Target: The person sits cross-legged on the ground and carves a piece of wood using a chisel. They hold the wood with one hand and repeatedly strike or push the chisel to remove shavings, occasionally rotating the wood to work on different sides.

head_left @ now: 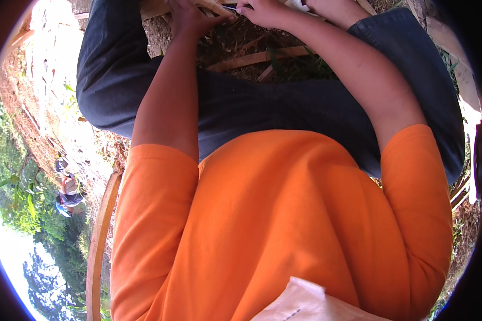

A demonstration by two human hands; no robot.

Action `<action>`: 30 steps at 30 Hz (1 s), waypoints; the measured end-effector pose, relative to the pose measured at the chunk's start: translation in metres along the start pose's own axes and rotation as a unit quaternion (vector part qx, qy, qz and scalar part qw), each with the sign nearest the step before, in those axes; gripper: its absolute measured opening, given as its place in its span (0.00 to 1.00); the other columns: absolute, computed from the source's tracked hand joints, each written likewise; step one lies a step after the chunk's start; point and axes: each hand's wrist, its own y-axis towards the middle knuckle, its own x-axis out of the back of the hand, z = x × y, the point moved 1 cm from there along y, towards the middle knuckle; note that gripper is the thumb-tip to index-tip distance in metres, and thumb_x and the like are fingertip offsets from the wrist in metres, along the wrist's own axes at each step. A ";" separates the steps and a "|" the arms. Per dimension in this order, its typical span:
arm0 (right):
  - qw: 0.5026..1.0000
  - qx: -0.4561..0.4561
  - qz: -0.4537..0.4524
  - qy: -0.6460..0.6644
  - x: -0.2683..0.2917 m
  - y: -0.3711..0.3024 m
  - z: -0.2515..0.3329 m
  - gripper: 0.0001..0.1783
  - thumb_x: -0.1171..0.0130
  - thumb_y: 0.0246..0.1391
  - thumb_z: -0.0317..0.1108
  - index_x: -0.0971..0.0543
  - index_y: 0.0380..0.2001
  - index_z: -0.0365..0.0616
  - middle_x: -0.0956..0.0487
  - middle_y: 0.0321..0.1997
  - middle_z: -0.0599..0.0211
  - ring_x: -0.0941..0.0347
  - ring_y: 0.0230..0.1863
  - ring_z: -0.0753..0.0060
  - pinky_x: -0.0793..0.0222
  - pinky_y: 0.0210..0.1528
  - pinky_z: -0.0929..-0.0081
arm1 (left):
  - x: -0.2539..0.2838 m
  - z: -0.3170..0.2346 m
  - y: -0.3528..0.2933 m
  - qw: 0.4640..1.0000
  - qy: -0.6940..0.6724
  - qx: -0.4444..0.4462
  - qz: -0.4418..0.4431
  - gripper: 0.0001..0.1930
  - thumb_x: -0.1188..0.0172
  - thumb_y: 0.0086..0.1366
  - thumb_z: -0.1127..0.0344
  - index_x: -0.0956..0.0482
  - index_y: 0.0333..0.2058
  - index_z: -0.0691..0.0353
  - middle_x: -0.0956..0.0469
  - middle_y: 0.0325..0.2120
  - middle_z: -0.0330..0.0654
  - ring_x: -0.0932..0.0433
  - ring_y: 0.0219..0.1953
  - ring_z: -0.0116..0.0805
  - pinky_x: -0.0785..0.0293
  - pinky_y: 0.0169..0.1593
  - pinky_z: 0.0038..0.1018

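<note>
Both hands are at the top edge of the view, partly cut off by it. My left hand point(190, 17) is at a pale wooden strip point(213, 6), with its thumb stretched to the right below the strip. Its fingertips run out of view, but it appears closed round the wood. Just right of it, my right hand point(263, 12) is closed in a pinch. A thin pale length point(229, 8), too small to name, runs from its fingertips toward the strip.
My crossed legs in dark trousers point(262, 104) frame the work, with a bare foot point(334, 9) at upper right. Wood pieces point(257, 59) lie on the ground between them. A curved wooden length point(97, 246) stands at left. Farther left, a person point(69, 190) is near greenery.
</note>
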 end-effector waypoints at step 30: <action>0.987 -0.104 0.085 -0.085 0.035 0.023 0.065 0.12 0.44 0.59 0.41 0.15 0.35 0.50 0.15 0.40 0.51 0.18 0.44 0.45 0.24 0.48 0.51 | 0.008 -0.005 -0.001 0.999 -0.006 0.025 0.046 0.83 0.20 0.35 0.29 0.66 0.73 0.74 0.62 0.75 0.67 0.65 0.78 0.64 0.57 0.77 0.50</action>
